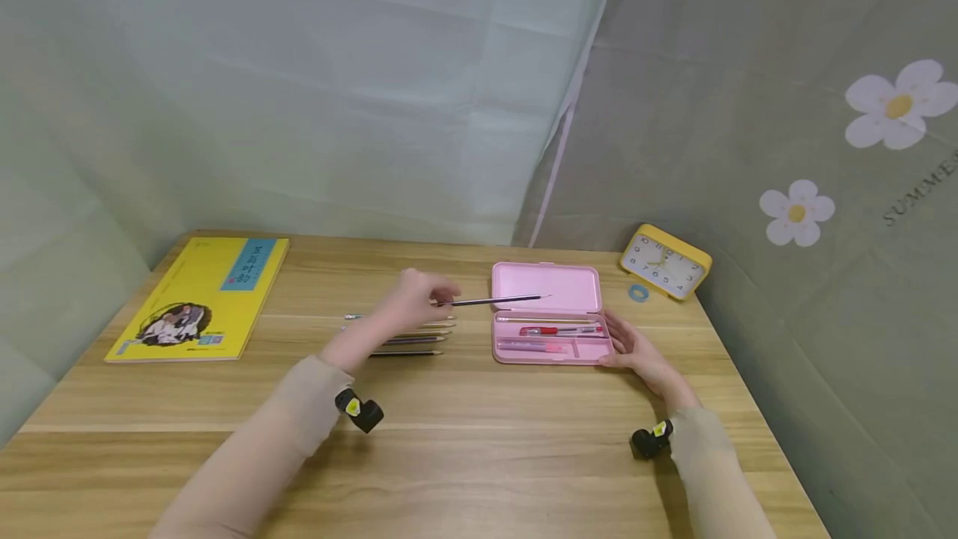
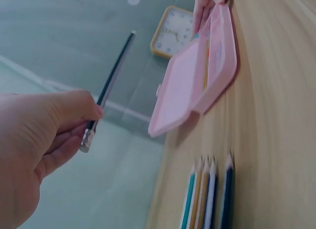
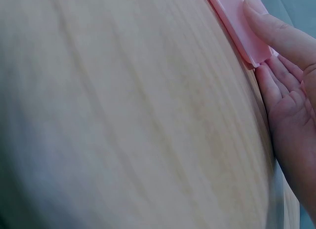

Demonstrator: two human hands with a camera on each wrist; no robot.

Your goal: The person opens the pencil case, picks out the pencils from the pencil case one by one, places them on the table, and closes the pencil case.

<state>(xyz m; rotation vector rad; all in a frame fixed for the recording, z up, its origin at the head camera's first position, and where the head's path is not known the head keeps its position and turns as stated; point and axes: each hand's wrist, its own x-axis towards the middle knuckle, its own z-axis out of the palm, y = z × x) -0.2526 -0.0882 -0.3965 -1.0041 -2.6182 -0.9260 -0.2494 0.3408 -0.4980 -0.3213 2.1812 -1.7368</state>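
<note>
A dark pencil (image 1: pixel 497 300) is pinched near its blunt end by my left hand (image 1: pixel 412 299), its tip pointing right over the raised lid. In the left wrist view the pencil (image 2: pixel 114 71) stands clear of the table, thumb and fingers of my left hand (image 2: pixel 49 135) round it. The pink case (image 1: pixel 546 273) lies open, with a red pen (image 1: pixel 550 330), a yellow pencil and a pink-tipped pen inside. My right hand (image 1: pixel 639 353) rests at the case's right end; in the right wrist view the thumb of that hand (image 3: pixel 291 86) touches the case (image 3: pixel 242 31).
Several pencils (image 1: pixel 412 340) lie side by side below my left hand. A yellow book (image 1: pixel 202 298) is at the far left. A yellow clock (image 1: pixel 664 263) and a small blue ring (image 1: pixel 639 293) are at the back right, near the curtain.
</note>
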